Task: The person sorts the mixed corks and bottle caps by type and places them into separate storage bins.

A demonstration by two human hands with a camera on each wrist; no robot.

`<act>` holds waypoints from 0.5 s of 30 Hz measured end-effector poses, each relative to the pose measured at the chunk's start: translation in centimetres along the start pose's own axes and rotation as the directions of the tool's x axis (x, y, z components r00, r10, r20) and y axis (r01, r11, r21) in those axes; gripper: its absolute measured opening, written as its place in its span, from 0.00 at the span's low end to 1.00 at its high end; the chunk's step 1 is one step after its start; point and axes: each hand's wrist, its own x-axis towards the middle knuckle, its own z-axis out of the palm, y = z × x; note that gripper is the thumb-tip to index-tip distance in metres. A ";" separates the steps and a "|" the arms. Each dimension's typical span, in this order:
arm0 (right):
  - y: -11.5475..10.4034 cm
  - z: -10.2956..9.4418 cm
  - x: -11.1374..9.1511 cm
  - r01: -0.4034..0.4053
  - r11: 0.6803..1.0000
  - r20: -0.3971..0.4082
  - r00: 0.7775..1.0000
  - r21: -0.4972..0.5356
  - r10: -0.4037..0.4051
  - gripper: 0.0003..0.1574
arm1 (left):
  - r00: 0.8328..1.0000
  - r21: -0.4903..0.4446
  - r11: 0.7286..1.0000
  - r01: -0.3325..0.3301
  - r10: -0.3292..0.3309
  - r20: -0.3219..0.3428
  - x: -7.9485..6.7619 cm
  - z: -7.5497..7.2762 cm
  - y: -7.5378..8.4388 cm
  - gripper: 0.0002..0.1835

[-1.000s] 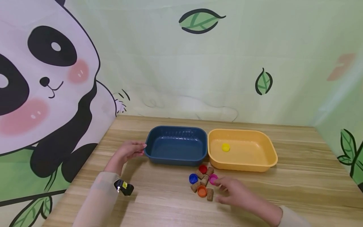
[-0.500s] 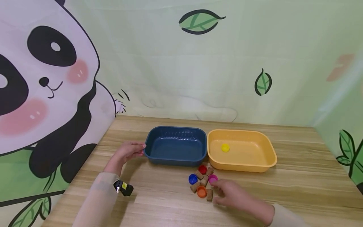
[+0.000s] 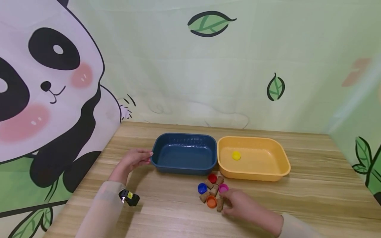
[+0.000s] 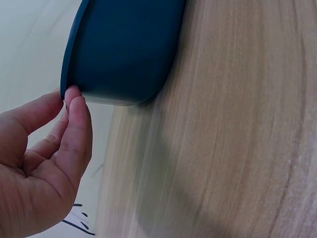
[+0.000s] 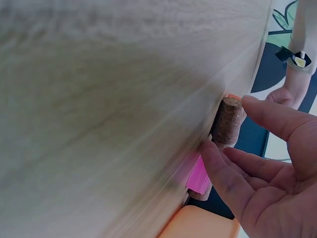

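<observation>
At the left end of the dark blue tray [image 3: 184, 170], my left hand [image 3: 135, 158] pinches the rim between thumb and fingers. The left wrist view shows the fingertips [image 4: 73, 92] at the tray's corner under the lip. My right hand [image 3: 240, 203] is low over the table at a wine cork [image 5: 229, 121], thumb near one end and fingers near the other, the gap between them still wide. Beside those fingers lies a pink bottle cap [image 3: 223, 188]. Several more corks [image 3: 214, 189] lie around a red cap [image 3: 212, 178], a blue cap [image 3: 202, 188] and an orange cap [image 3: 211, 201].
A yellow-orange tray [image 3: 254, 176] stands against the blue one on its right, with a yellow cap [image 3: 236, 155] inside. Both trays stand on a wood-grain table [image 3: 166, 211], behind the pile. A cloth backdrop [image 3: 190, 72] with a panda print rises at the table's far edge.
My right hand has moved slightly left and closer to the cork at the pile's near right. The left hand stays at the blue tray's rim.
</observation>
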 end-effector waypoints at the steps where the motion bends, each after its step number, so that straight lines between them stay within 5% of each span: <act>1: 0.0 0.1 0.0 0.008 1.000 -0.005 1.000 -0.013 -0.008 0.26 | 1.000 0.000 1.000 0.001 -0.001 0.000 0.0 0.0 0.0 0.22; 15: -0.5 0.3 0.0 0.056 0.997 -0.050 0.997 -0.055 -0.058 0.09 | 1.000 0.003 1.000 -0.027 0.027 0.000 0.3 0.0 -0.4 0.21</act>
